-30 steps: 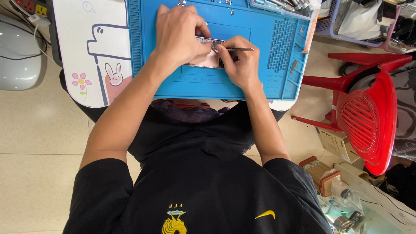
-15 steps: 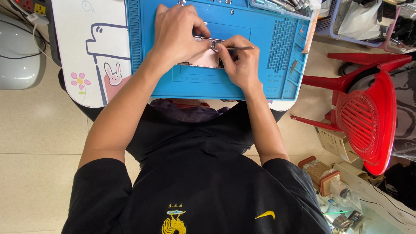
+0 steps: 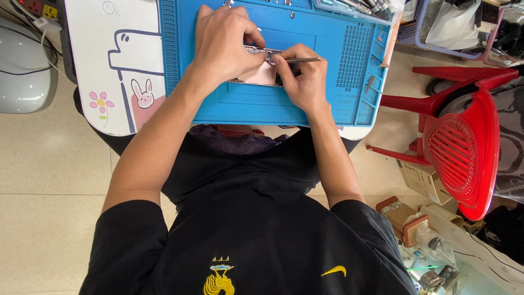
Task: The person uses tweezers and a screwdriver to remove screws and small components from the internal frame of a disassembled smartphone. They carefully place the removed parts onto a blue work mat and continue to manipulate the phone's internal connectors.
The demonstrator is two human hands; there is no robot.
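A small pink device (image 3: 261, 74) with its back open lies on a blue work mat (image 3: 338, 98) at the top of the head view. My left hand (image 3: 224, 41) covers its left half and holds it down, fingers curled over the upper edge. My right hand (image 3: 303, 79) pinches a thin metal tool (image 3: 303, 59), whose tip touches the device near its top edge. Most of the device is hidden under both hands.
The mat lies on a white desk pad (image 3: 109, 65) with cartoon drawings. Tools sit in a tray (image 3: 355, 6) at the mat's far right corner. A red plastic chair (image 3: 464, 142) stands to the right; a grey case (image 3: 22, 65) is at left.
Both hands stay on the device; the right hand's tool tip has shifted very slightly on its top edge.
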